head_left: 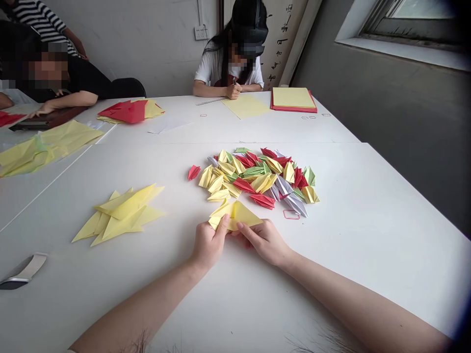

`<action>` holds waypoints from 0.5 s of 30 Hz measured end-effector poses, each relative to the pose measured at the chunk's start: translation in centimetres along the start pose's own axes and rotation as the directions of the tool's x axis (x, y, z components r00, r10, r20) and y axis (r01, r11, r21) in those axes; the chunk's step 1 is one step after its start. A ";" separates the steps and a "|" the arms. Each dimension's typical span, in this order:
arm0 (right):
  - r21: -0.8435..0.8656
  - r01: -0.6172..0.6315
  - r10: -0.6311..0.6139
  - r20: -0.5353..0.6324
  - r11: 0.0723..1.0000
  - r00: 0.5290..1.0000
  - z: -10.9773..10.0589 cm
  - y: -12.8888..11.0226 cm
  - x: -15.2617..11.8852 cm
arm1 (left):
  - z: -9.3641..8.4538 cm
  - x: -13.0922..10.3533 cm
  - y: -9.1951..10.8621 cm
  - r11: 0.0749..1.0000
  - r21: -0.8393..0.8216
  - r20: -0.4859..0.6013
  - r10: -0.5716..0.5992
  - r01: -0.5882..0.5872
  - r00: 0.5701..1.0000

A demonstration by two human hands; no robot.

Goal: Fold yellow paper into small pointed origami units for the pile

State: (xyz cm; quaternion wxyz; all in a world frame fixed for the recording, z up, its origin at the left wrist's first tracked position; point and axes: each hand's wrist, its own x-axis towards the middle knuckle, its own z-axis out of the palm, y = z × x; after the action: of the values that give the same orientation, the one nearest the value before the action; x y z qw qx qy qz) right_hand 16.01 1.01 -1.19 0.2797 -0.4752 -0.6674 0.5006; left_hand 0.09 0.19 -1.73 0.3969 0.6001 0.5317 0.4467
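At your far left, a pale curved band with a dark end (33,268) lies on the white tabletop (368,230). Beyond it spread wrinkled yellow paper sheets (69,139), and past those a co-worker's hand (46,109) rests on a flat dark-brown case (59,116). Further right you have a loose, pointed fan of folded yellow paper (125,213), with a stack of folded red and yellow paper (130,112) well behind. Next, one small folded red paper piece (194,172) lies by itself. Your left hand (208,242) pinches the left side of a partly folded yellow paper (247,214), thumb on top. That paper is between your hands, just on your side of a heap of folded red, yellow, green and lilac paper pieces (253,179); you cannot tell if they touch. Your right hand (268,242) grips its near edge, thumb uppermost, fingers mostly hidden. Across the table, a white-sleeved co-worker (206,73) holds a pen over a flat yellow sheet (252,107), left of a neat stack of yellow and red sheets (293,97).
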 end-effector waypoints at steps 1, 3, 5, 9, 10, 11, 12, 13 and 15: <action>0.002 -0.009 0.009 0.024 1.000 1.000 0.0 0.0 0.0 | 0.0 0.1 0.0 1.000 -0.010 0.002 -0.008 0.008 1.000; -0.005 0.009 -0.009 0.055 1.000 0.998 -0.1 0.0 0.0 | -0.1 0.2 0.0 0.999 -0.024 0.012 -0.024 0.024 1.000; -0.028 0.063 -0.060 0.072 0.998 0.996 -0.1 -0.1 -0.1 | -0.2 0.3 -0.2 1.000 -0.014 -0.008 -0.026 0.026 1.000; 0.053 0.102 -0.105 0.055 0.993 0.993 -0.3 -0.3 -0.2 | -0.6 0.8 -0.6 0.996 0.072 -0.130 0.054 -0.045 0.990; 0.094 0.072 -0.075 0.039 0.993 0.996 -0.4 -0.3 -0.2 | -0.8 0.9 -0.7 0.992 0.083 -0.133 0.101 -0.091 0.986; 0.133 0.037 -0.041 0.025 0.990 0.999 -0.5 -0.3 -0.1 | -0.9 1.0 -0.7 0.984 0.094 -0.118 0.162 -0.151 0.980; 0.162 0.009 -0.012 0.016 0.987 1.000 -0.6 -0.2 0.0 | -1.0 1.0 -0.8 0.969 0.105 -0.092 0.232 -0.222 0.968; 0.182 -0.008 0.006 0.008 0.983 1.000 -0.6 0.0 0.0 | -1.1 1.0 -0.8 0.948 0.118 -0.057 0.305 -0.297 0.951; 0.215 -0.009 0.008 0.002 0.977 1.000 -0.6 0.2 0.2 | -1.2 0.9 -0.9 0.885 0.152 0.026 0.442 -0.441 0.896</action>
State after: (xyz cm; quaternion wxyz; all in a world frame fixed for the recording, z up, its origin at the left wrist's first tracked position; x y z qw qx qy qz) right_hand 16.53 1.44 -1.21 0.3268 -0.4448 -0.6075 0.5712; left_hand -1.28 1.15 -2.12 0.2346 0.7320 0.4162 0.4858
